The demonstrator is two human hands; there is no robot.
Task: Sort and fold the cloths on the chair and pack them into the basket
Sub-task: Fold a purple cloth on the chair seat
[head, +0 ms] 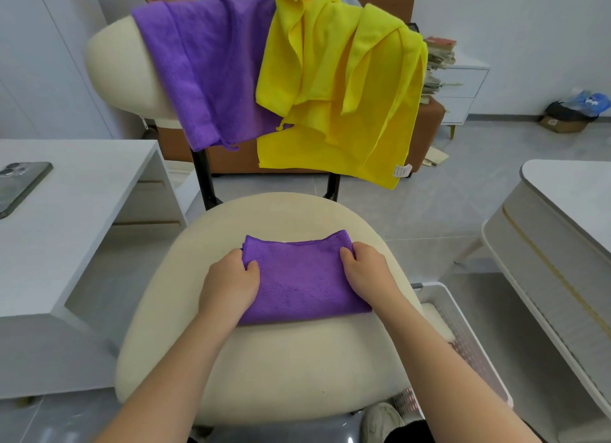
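Note:
A folded purple cloth [299,277] lies on the cream seat of the chair [281,366]. My left hand [229,282] grips its left edge, thumb on top and fingers curled round it. My right hand [367,270] grips its right edge the same way. Over the chair's backrest hang a second purple cloth [201,65] on the left and yellow cloths [344,85] on the right, unfolded. The white perforated basket [463,336] stands on the floor to the right of the seat, partly hidden by my right arm.
A white desk [66,231] with a phone [20,184] stands to the left. A white rounded table [562,244] is on the right. A brown sofa [426,125] stands behind the chair, with a white cabinet stacked with books beside it.

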